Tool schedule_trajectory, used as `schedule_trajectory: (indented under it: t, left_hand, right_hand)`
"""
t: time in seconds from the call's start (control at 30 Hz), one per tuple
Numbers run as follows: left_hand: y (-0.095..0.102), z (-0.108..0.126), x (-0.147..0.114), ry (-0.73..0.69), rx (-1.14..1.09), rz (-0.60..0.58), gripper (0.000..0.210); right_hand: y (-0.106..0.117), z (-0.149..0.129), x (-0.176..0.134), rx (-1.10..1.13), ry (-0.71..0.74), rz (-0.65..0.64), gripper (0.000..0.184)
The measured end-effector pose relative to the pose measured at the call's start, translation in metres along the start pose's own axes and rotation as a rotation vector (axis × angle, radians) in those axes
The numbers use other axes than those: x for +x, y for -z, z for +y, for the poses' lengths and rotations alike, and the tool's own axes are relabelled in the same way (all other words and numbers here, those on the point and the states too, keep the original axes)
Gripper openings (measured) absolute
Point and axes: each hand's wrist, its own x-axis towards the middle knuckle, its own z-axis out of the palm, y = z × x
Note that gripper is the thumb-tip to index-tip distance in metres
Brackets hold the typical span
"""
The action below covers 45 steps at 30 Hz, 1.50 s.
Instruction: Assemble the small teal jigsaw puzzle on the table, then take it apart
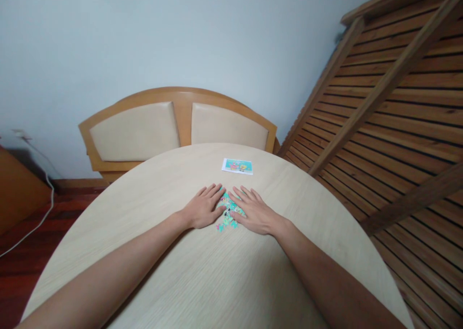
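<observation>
A loose heap of small turquoise and multicoloured jigsaw puzzle pieces (228,214) lies on the round pale wood table (202,276). My left hand (205,206) rests flat at the heap's left side, fingers stretched out and thumb touching the pieces. On the right side, my right hand (254,211) is spread palm down, its fingertips and thumb over the edge of the heap. Some pieces are hidden beneath the fingers. Beyond both hands lies a white-bordered picture card (237,166) with a pink and a yellow cartoon figure on turquoise.
Behind the table stands a wooden headboard-like panel (185,109) with cream padding, against a pale wall (173,34). A slatted wooden frame (383,97) leans close on the right. A white cable (50,203) runs down to the dark red floor (72,218) at left.
</observation>
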Motion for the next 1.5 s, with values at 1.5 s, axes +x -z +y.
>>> schedule_trajectory:
  t: [1.5]
  left_hand:
    - [0.000, -0.003, -0.001, -0.124, -0.062, 0.083, 0.076]
  right_hand:
    - [0.007, -0.013, -0.001, 0.047, 0.120, -0.145, 0.067]
